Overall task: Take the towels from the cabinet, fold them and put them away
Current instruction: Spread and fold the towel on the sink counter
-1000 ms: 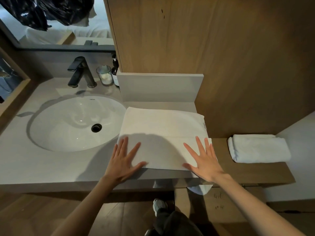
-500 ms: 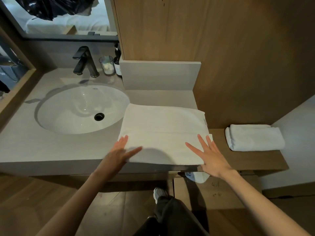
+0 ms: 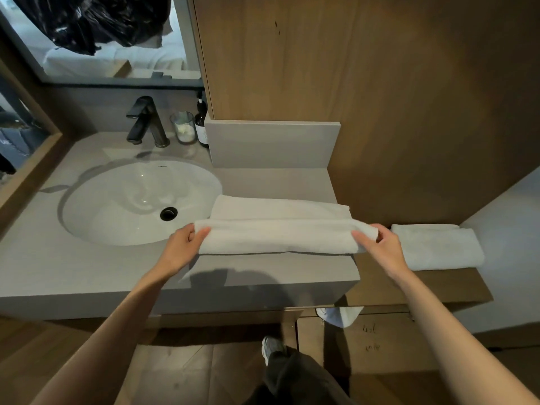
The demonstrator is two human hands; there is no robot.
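Note:
A white towel (image 3: 277, 229) lies on the grey counter (image 3: 87, 267) to the right of the sink. Its near edge is lifted and carried over toward the far edge. My left hand (image 3: 182, 249) pinches the towel's near left corner. My right hand (image 3: 380, 247) pinches its near right corner. A second white towel (image 3: 435, 247), folded, rests on the wooden shelf (image 3: 423, 285) at the right.
A white oval sink (image 3: 122, 206) with a black faucet (image 3: 146, 121) fills the counter's left. A glass (image 3: 183, 127) and a dark bottle (image 3: 201, 121) stand behind it. A wooden cabinet wall (image 3: 380, 97) rises behind. My shoe (image 3: 270, 349) shows on the floor below.
Both hands lay flat on the towel's near edge before. Now they pinch its near corners and have lifted that edge over toward the back.

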